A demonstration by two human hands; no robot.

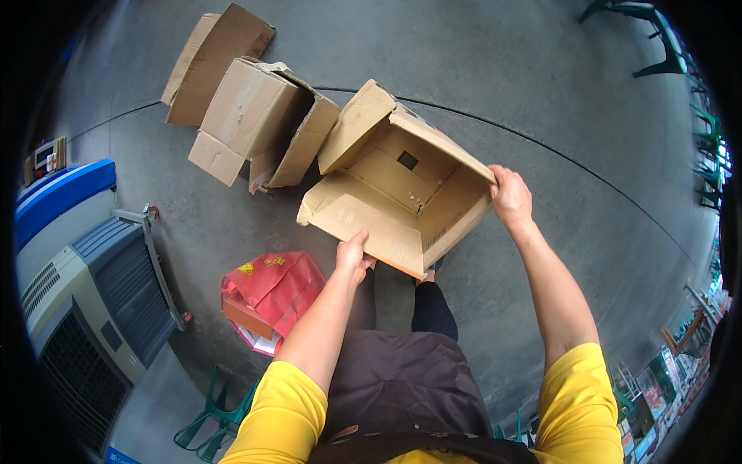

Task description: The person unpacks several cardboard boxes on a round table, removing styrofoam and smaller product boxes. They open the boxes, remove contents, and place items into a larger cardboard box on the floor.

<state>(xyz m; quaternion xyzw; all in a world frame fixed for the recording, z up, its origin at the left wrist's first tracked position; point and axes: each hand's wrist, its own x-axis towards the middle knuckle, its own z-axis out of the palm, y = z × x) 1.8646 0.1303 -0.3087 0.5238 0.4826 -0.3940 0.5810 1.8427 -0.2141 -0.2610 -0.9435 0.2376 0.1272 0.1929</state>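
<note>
Both my hands hold an open cardboard box (385, 180), its mouth facing up towards me. My left hand (352, 255) pinches the near edge of the box, thumb on the inner face. On the far right, my right hand (511, 194) grips a corner of the rim. The inside shows bare cardboard walls and a small dark rectangular hole in one of them. Just beyond the box's left side lies a second open cardboard box (249, 110) on its side, with flaps spread. My right fingertips are partly hidden behind the cardboard.
Further off lies another piece of cardboard (217, 64). A red bag (284, 287) with a brown box in it sits left of my legs. An air cooler (98, 290) on a wheeled frame stands at left. Green plastic chairs (223, 414) are near it and at right (666, 46).
</note>
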